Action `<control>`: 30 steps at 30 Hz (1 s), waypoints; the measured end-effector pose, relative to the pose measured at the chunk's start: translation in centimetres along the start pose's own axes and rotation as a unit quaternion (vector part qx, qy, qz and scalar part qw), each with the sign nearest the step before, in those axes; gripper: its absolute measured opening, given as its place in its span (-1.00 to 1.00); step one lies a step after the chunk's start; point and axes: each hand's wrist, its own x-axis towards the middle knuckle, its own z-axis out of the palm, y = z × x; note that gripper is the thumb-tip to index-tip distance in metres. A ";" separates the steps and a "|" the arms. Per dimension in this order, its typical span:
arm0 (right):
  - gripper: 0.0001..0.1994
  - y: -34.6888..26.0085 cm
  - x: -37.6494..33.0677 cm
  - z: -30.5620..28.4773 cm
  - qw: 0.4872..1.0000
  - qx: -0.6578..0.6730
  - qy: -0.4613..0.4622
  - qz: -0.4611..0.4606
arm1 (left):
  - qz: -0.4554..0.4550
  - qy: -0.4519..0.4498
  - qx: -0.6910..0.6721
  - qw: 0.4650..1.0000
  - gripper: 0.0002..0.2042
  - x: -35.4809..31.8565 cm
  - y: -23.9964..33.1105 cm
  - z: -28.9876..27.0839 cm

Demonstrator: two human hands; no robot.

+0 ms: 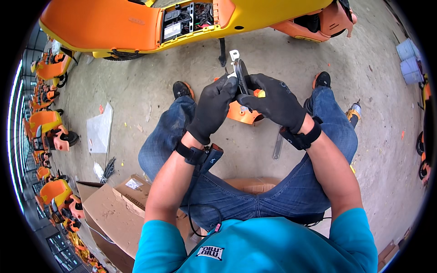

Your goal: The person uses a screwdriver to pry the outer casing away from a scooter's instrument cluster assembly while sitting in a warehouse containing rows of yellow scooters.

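My left hand (211, 107) and my right hand (275, 100), both in black gloves, are closed on a small black part with a slotted metal bracket (234, 56). Its dark body (242, 73) is seen nearly edge-on, and the fingers cover its lower portion. The bracket's slotted end points away from me. Below the hands an orange plastic piece (244, 113) shows, partly hidden by them; I cannot tell whether it touches a hand. A bit of yellow (259, 93) shows beside my right fingers.
Ahead stands an orange and yellow scooter (268, 20) with an uncovered wiring bay (186, 22). A metal bar-like tool (277, 144) and a power drill (353, 113) are on the floor. Cardboard boxes (114, 214) are at left; purple-grey containers (409, 63) stand far right. More scooters (48, 127) line the left.
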 end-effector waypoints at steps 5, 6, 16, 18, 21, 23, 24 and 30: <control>-0.46 -1.3 0.0 -0.6 0.999 -0.016 0.022 -0.024 | 0.057 -0.026 0.136 0.989 -0.68 0.2 -0.5 -0.1; -0.45 -1.1 0.1 -0.9 1.000 -0.016 0.012 -0.020 | 0.053 -0.035 0.138 0.988 -0.68 0.2 -0.7 -0.3; -0.50 -1.5 -0.2 -1.1 0.998 -0.058 -0.003 -0.005 | 0.064 0.009 0.156 0.986 -0.67 -0.2 -0.4 0.5; -0.52 -1.5 -0.2 -1.2 0.998 -0.053 -0.019 0.003 | 0.063 0.008 0.155 0.986 -0.67 -0.3 -0.7 0.3; -0.54 -1.1 -0.2 -1.0 1.000 -0.015 -0.011 -0.004 | 0.138 0.020 0.257 0.956 -0.68 -0.6 -0.2 0.7; -0.54 -1.0 -0.2 -1.0 1.000 0.001 -0.008 -0.007 | 0.149 0.023 0.264 0.953 -0.69 -0.6 -0.1 0.8; -0.54 -1.1 -0.1 -1.1 1.000 0.000 -0.014 -0.005 | 0.154 0.024 0.268 0.951 -0.70 -0.7 -0.1 0.8; -0.54 -1.0 -0.2 -0.8 1.000 -0.005 -0.001 -0.025 | 0.176 0.039 0.314 0.932 -0.74 -0.9 -0.1 0.7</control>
